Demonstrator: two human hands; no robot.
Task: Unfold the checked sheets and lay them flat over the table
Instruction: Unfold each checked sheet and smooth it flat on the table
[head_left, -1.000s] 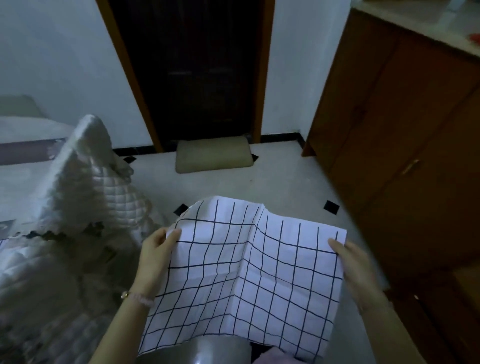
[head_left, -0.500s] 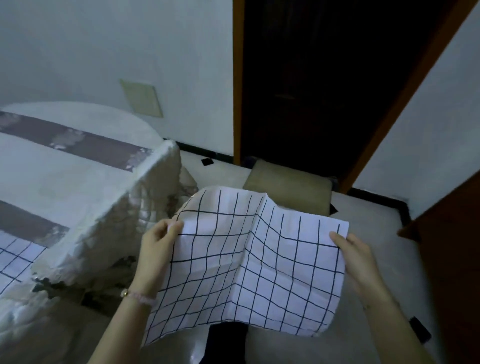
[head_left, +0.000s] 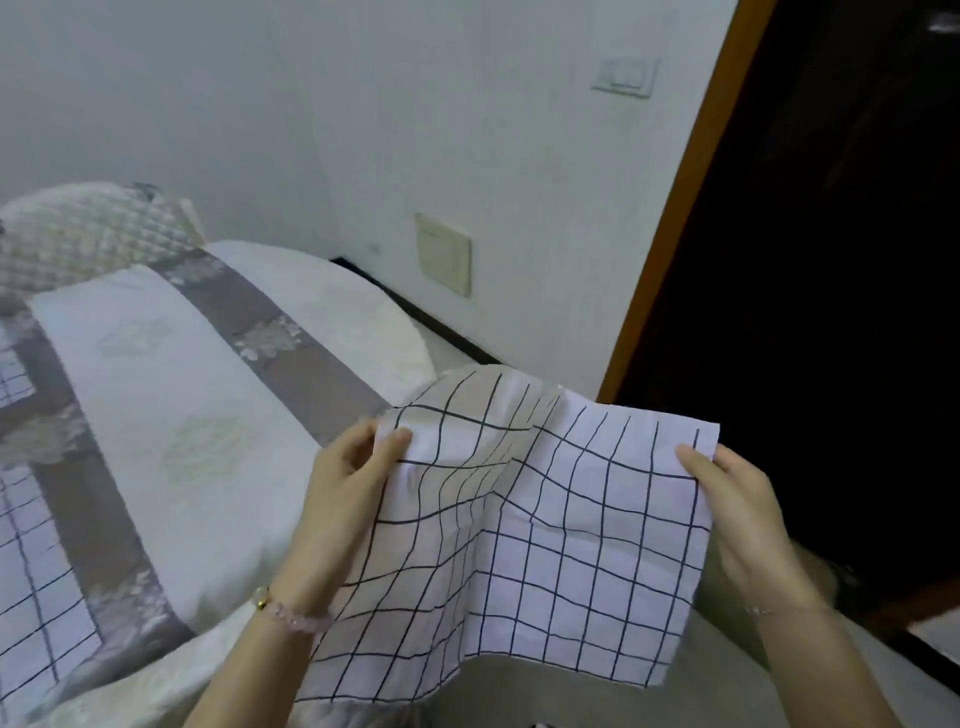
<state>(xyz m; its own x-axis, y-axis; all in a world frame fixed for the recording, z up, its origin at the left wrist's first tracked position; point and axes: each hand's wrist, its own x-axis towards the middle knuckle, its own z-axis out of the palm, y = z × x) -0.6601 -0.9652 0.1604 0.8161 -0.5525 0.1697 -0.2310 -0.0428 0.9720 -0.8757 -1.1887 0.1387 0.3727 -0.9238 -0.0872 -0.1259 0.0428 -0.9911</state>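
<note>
As left grip (head_left: 343, 483) and right grip (head_left: 737, 512) pinch it, the checked sheet (head_left: 545, 525) spans between.

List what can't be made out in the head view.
Head view:
1. Fingers of the left hand and right hand: hidden behind the sheet; only the thumbs show on its front.
2. Second sheet on the table: cut off by the left edge, extent unknown.
3. Doorway: too dark to see inside.

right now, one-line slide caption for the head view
Creased checked sheet held at its sides by left hand and right hand, near the cloth-covered table.
</note>
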